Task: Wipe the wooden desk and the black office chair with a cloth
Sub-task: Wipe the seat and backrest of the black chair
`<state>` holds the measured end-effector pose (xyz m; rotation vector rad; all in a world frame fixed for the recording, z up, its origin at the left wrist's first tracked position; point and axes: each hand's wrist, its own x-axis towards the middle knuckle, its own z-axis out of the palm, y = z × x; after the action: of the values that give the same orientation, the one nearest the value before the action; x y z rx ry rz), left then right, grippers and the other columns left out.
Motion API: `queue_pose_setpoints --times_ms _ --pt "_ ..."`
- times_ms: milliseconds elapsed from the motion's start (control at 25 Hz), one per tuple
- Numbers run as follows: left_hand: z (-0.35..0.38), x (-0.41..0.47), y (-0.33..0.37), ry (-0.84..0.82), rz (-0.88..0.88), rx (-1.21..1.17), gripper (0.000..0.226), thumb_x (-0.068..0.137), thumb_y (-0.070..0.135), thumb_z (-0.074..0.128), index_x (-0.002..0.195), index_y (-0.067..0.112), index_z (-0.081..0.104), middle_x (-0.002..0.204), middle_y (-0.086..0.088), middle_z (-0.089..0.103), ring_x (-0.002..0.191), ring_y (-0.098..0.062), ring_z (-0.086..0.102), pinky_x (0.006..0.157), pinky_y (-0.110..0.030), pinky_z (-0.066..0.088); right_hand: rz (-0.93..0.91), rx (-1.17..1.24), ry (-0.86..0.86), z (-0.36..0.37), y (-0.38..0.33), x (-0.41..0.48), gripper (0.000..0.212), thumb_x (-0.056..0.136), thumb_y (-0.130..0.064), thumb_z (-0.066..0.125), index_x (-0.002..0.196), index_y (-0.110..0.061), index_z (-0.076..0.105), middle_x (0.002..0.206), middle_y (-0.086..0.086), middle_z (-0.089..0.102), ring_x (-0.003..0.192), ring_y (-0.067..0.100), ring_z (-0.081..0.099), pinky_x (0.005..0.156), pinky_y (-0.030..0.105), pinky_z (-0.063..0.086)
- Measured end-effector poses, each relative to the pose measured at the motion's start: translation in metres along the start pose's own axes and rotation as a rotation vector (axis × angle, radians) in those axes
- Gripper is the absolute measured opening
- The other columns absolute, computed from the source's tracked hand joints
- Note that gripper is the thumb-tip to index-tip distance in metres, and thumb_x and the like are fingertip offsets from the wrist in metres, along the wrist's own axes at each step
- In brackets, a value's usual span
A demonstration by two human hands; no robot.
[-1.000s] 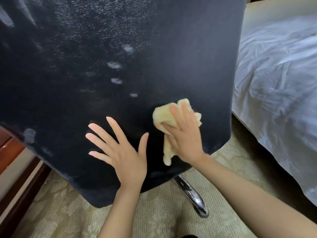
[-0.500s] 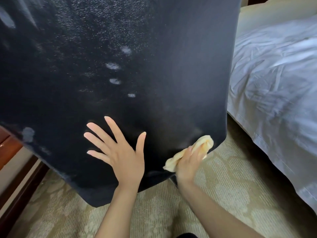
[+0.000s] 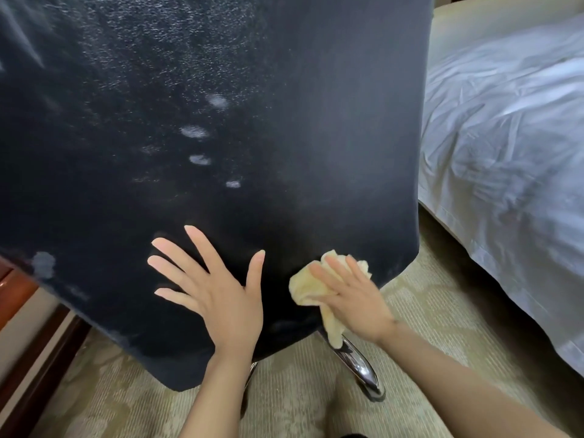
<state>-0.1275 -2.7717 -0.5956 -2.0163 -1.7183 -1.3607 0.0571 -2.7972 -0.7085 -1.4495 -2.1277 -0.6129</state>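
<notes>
**CHAIR BACK: STROKE RETURNED FROM THE EDGE**

The left grip [image 3: 218, 298] has stayed spread flat and released, bracing the black office chair [image 3: 284, 90] at 6 o'clock. The cloth [image 3: 308, 284], at the backrest's lower right edge half a second ago, is back on the panel at 5 o'clock. It lies pressed under the right grip [image 3: 354, 301], fingers straight, nothing clenched. Judgement: the lower corner is nearly covered. The surface is pebbled black. Pale smudges [image 3: 194, 131] remain from 8 o'clock to centre, apparently unwiped.

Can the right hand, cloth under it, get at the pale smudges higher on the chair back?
Probably yes: the right hand presses the cloth on the chair back below the pale smudges, with bare black surface between them.
</notes>
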Motion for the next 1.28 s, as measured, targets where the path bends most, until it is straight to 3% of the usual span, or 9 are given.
queue_pose_setpoints --times_ms 160,240,360,440,560,840,1040,1160,1280 --pt "0.002 -0.001 0.0 -0.007 -0.004 0.001 0.096 0.088 0.054 0.053 0.149 0.024 -0.014 0.153 -0.026 -0.015 0.139 -0.045 -0.017 0.105 -0.067 -0.007 0.242 -0.002 0.125 -0.014 0.04 0.012 0.037 0.083 0.0 0.058 0.1 -0.033 0.058 0.126 0.009 0.039 0.102 0.034 0.036 0.079 0.058 0.042" --pt "0.001 0.0 0.0 -0.012 -0.003 0.0 0.095 0.088 0.055 0.053 0.149 0.025 -0.014 0.153 -0.026 -0.015 0.139 -0.046 -0.017 0.105 -0.067 -0.007 0.548 -0.035 0.28 -0.014 0.052 0.016 0.038 0.099 -0.009 0.026 0.118 -0.024 0.055 0.124 0.004 0.036 0.108 0.029 0.037 0.095 0.047 0.036" --pt "0.001 0.0 0.002 -0.019 -0.001 -0.002 0.094 0.088 0.055 0.052 0.149 0.026 -0.013 0.153 -0.027 -0.014 0.139 -0.046 -0.016 0.104 -0.068 -0.005 0.943 0.562 0.565 -0.03 0.061 0.028 0.059 0.097 -0.05 0.027 0.146 -0.017 0.022 0.139 -0.008 0.027 0.129 -0.002 0.026 0.112 0.019 0.018" --pt "0.0 0.0 0.003 -0.017 0.002 -0.005 0.093 0.088 0.056 0.051 0.149 0.025 -0.012 0.153 -0.027 -0.013 0.139 -0.047 -0.015 0.104 -0.069 -0.004 1.179 0.895 0.738 -0.048 0.071 0.05 0.069 0.086 -0.071 0.033 0.141 -0.031 0.027 0.133 -0.007 0.039 0.122 0.004 0.039 0.109 0.019 0.025" --pt "0.001 -0.001 0.004 -0.019 0.007 -0.007 0.093 0.088 0.055 0.052 0.149 0.026 -0.012 0.153 -0.028 -0.012 0.139 -0.047 -0.015 0.103 -0.07 -0.004 1.367 1.096 0.927 -0.086 0.087 0.101 0.047 0.099 -0.046 0.029 0.146 -0.037 0.025 0.141 -0.004 0.046 0.125 0.017 0.048 0.11 0.04 0.033" --pt "0.003 -0.001 0.003 0.003 0.013 -0.01 0.095 0.086 0.055 0.051 0.149 0.025 -0.013 0.153 -0.03 -0.009 0.139 -0.046 -0.014 0.102 -0.071 -0.003 0.814 0.554 0.994 -0.146 0.063 0.172 0.051 0.099 -0.02 0.031 0.147 -0.007 0.02 0.144 0.006 0.031 0.125 0.007 0.025 0.11 0.02 0.01" --pt "0.005 0.0 0.001 0.01 0.011 -0.04 0.095 0.085 0.054 0.053 0.148 0.027 -0.013 0.152 -0.025 -0.013 0.139 -0.044 -0.016 0.101 -0.065 -0.009 0.325 0.178 0.643 -0.079 -0.018 0.141 0.036 0.101 -0.023 0.023 0.136 -0.021 0.028 0.143 0.006 0.022 0.131 0.031 0.025 0.108 0.051 0.018" --pt "0.005 0.0 -0.001 0.007 0.021 -0.052 0.102 0.085 0.044 0.06 0.146 0.03 -0.021 0.153 -0.017 -0.02 0.139 -0.038 -0.022 0.101 -0.062 -0.013 0.052 0.114 0.565 -0.04 -0.026 0.102 0.042 0.091 -0.008 0.048 0.126 -0.029 0.04 0.136 0.001 0.029 0.118 0.034 0.033 0.094 0.048 0.028" --pt "0.004 -0.001 -0.001 0.013 0.022 -0.05 0.101 0.086 0.048 0.055 0.145 0.028 -0.024 0.153 -0.018 -0.019 0.139 -0.039 -0.022 0.102 -0.064 -0.012 0.026 0.11 0.37 -0.012 -0.019 0.057 0.025 0.099 -0.02 0.031 0.115 -0.028 0.048 0.139 0.001 0.034 0.123 0.036 0.033 0.1 0.051 0.028"
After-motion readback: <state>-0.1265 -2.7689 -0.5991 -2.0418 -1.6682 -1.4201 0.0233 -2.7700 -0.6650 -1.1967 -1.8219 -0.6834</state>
